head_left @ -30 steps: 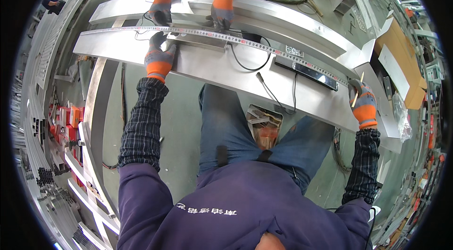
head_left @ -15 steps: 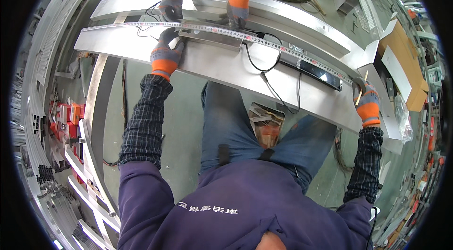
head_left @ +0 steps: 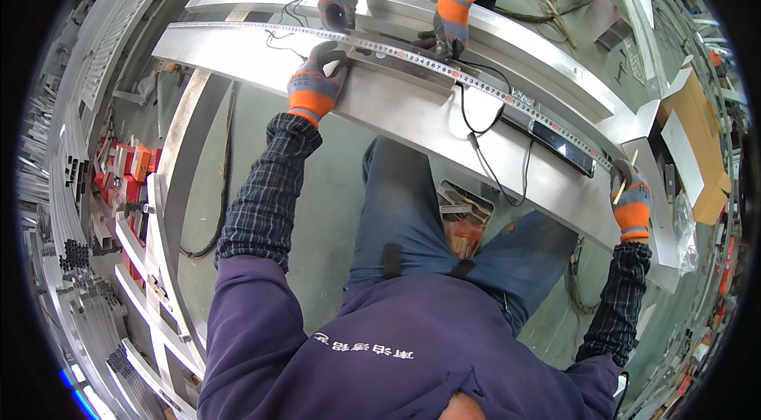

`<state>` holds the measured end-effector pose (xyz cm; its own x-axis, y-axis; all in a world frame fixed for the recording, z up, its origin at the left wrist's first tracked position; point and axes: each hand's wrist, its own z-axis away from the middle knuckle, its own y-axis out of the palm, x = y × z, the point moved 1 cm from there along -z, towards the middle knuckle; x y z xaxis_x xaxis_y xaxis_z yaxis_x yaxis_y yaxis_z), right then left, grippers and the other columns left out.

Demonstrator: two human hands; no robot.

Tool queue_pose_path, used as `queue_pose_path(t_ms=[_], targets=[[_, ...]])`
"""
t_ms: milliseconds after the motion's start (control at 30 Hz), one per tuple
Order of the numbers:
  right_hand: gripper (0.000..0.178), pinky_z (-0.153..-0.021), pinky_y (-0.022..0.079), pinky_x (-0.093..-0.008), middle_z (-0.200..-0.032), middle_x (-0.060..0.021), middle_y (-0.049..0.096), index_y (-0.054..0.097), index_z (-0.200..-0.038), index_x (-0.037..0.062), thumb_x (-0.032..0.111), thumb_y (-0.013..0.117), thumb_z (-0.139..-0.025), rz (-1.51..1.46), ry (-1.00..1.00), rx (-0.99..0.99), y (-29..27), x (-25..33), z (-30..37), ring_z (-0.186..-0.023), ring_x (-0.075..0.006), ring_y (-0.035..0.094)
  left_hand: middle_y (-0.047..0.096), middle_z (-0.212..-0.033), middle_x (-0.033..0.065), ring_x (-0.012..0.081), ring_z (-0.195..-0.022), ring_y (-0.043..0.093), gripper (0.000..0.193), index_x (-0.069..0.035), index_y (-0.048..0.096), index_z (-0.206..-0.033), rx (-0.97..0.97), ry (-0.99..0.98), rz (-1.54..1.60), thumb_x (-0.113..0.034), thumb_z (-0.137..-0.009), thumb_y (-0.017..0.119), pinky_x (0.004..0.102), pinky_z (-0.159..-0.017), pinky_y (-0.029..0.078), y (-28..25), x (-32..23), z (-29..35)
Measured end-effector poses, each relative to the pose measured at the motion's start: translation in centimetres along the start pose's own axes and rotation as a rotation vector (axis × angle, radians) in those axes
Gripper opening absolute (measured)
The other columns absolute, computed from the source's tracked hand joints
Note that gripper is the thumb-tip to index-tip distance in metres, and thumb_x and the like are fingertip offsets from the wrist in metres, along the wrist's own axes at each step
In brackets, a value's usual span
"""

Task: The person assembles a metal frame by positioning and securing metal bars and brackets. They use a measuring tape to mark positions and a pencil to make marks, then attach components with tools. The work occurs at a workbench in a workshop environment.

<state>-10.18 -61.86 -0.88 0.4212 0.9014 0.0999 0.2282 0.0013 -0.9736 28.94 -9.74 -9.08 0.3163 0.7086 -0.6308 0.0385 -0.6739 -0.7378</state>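
Note:
A long silver metal beam (head_left: pixel 238 51) lies across in front of me, with a tape measure blade (head_left: pixel 269 26) stretched along it. My left hand (head_left: pixel 317 85), in a grey and orange glove, rests on the beam, thumb and fingers apart, at the left end of a flat metal bar (head_left: pixel 412 78). At the beam's right end my gloved right hand (head_left: pixel 632 196) is closed round a thin pencil (head_left: pixel 624 181), beside the blade's end. Whether it also grips the tape is hidden. A black device (head_left: pixel 561 147) with a glossy face and cables sits on the beam.
Opposite me, a co-worker's two gloved hands (head_left: pixel 450 24) touch the blade's far side. More beams (head_left: pixel 491 32) lie behind. An open cardboard box (head_left: pixel 697 135) stands at the right, a tray of parts (head_left: pixel 464 222) between my legs. Metal frames (head_left: pixel 154 277) stand at the left.
The whole view has shifted, so the beam and hands appear further right and the left side slightly higher. Both my hands keep their places on the beam; the co-worker's right-side hand has changed its pose slightly.

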Motion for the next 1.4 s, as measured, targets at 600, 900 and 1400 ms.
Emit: queue_pose_path(t_ms=[600, 900, 1400], targets=[[0.030, -0.091, 0.055, -0.0437, -0.108, -0.0170, 0.071, 0.072, -0.116, 0.0144, 0.006, 0.065, -0.088, -0.001, -0.025, -0.003, -0.2, 0.2, -0.4, -0.103, -0.0390, 0.067, 0.077, -0.117, 0.0021, 0.0178, -0.110, 0.072, 0.044, -0.011, 0.064, -0.129, -0.064, 0.030, 0.012, -0.024, -0.090, 0.078, 0.0304, -0.097, 0.052, 0.4, 0.6, 0.0], [0.023, -0.090, 0.055, -0.0440, -0.108, -0.0172, 0.072, 0.073, -0.112, 0.0116, 0.009, 0.067, -0.090, -0.004, -0.050, -0.042, -0.4, 1.1, -0.5, -0.101, -0.0386, 0.068, 0.078, -0.115, 0.0029, 0.0184, -0.108, 0.073, 0.043, -0.012, 0.065, -0.128, -0.074, 0.025, -0.004, -0.024, -0.089, 0.080, 0.0313, -0.097, 0.053, 0.0, 0.1, 0.3], [0.016, -0.084, 0.055, -0.0449, -0.099, -0.0139, 0.072, 0.074, -0.108, 0.0168, 0.021, 0.070, -0.093, 0.068, -0.042, -0.079, -1.7, 2.0, -0.7, -0.096, -0.0383, 0.068, 0.077, -0.117, 0.0005, 0.0251, -0.110, 0.072, 0.042, -0.016, 0.065, -0.127, -0.073, 0.137, 0.078, -0.034, -0.091, 0.076, 0.0359, -0.094, 0.054, 2.0, 3.8, -1.1]])
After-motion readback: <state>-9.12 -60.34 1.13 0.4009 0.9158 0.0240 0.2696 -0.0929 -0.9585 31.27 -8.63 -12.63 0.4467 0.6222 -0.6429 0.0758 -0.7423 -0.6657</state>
